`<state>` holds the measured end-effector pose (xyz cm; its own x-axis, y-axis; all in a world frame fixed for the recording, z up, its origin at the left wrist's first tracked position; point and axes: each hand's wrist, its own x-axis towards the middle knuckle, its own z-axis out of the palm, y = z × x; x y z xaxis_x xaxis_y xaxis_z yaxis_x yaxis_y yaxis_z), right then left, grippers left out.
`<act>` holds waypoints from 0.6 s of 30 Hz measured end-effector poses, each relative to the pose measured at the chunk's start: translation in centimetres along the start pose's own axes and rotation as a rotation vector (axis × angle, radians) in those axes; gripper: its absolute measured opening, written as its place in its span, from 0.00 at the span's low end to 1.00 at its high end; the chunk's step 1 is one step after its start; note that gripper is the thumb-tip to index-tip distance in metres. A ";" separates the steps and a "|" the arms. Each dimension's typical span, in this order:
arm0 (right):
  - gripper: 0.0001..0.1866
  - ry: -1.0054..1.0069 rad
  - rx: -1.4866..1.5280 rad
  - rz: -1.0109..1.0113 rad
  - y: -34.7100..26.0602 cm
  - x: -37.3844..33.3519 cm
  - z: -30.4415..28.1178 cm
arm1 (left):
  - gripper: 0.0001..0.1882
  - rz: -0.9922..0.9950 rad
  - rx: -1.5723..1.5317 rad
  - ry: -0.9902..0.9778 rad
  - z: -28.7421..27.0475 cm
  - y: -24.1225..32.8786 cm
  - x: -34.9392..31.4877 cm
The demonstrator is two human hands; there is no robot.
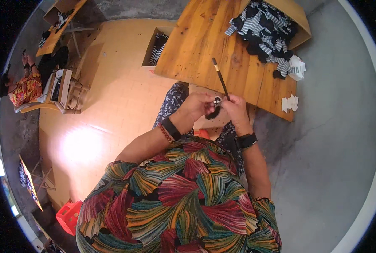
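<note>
My left hand (197, 106) is closed, its fingers pinching a small black-and-white fabric piece (213, 113) above my lap. The dark part of the piece hangs below the fingertips, and its exact kind is hard to make out. My right hand (237, 110) is closed round the lower end of a slim dark stick (221, 80), which looks like a brush handle with a gold band and a pale tip. The stick points up and away over the table edge. Both hands are close together, and the right fingertips are beside the fabric piece.
A wooden table (196, 46) stands ahead. On it, a tipped cardboard box (302, 25) spills black and grey-striped knitted pieces (266, 31). White crumpled paper (290, 103) lies at its right edge. Another box (150, 55) is on the floor. At far left sits another person (28, 86).
</note>
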<state>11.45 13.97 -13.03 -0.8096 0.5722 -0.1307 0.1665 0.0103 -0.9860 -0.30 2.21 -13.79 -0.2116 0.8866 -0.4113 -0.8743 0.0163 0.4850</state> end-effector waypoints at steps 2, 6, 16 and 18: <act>0.04 0.021 0.048 0.070 -0.3 -0.3 0.3 | 0.05 0.030 0.059 0.013 -0.1 -0.1 -0.2; 0.06 0.056 0.261 0.308 -2.8 -1.0 0.4 | 0.04 0.238 0.329 0.175 0.4 -0.2 -0.8; 0.09 0.013 0.287 0.190 -3.4 -1.1 1.6 | 0.04 0.271 0.184 0.146 0.5 -1.1 -1.1; 0.06 0.032 0.044 0.123 -2.3 -0.7 1.7 | 0.04 0.200 -0.019 0.119 -0.1 -1.4 -0.8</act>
<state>10.72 12.19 -10.87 -0.7662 0.5929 -0.2478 0.2374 -0.0972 -0.9665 1.06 1.45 -14.27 -0.4307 0.8107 -0.3966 -0.8174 -0.1641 0.5522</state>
